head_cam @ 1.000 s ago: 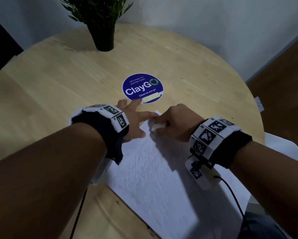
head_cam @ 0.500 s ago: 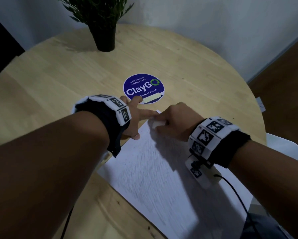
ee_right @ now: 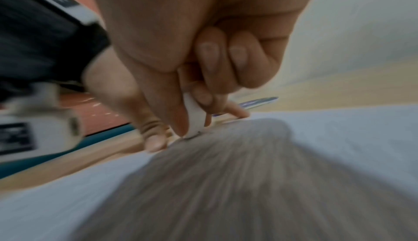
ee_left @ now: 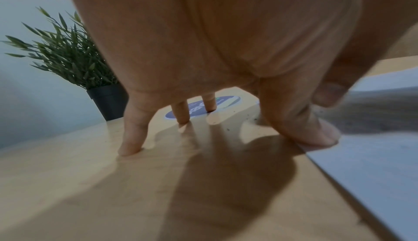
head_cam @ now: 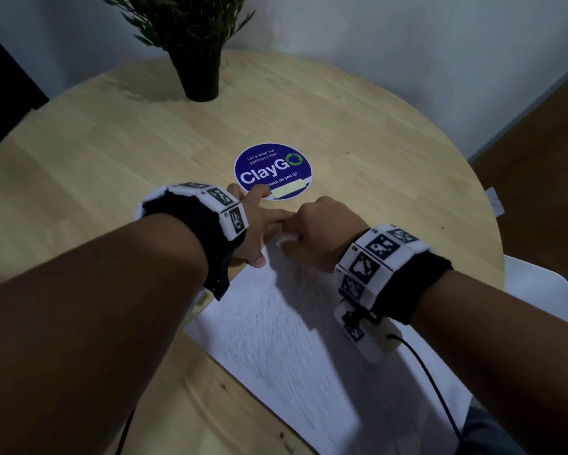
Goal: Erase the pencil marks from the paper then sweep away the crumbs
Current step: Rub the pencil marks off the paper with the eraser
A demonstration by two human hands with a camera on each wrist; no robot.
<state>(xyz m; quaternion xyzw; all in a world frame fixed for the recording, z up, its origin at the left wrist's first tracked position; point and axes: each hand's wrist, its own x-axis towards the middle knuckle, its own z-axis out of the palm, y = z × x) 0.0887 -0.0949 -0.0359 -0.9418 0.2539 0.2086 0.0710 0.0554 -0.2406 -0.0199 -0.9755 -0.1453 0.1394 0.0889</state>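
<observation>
The paper lies slantwise on the round table, grey pencil marks covering most of it, so the erasing looks far from done. At its far corner the right hand pinches a small white eraser against the sheet, while the left hand, fingers splayed flat, pins the edge, probably against sliding. Beyond sit a blue sticker and a potted plant

The left hand has shifted up the frame: its fingertips now reach the lower edge of the round sticker. The paper has turned slightly, and the right hand, pinching the eraser, sits nearer the left hand's fingers.
</observation>
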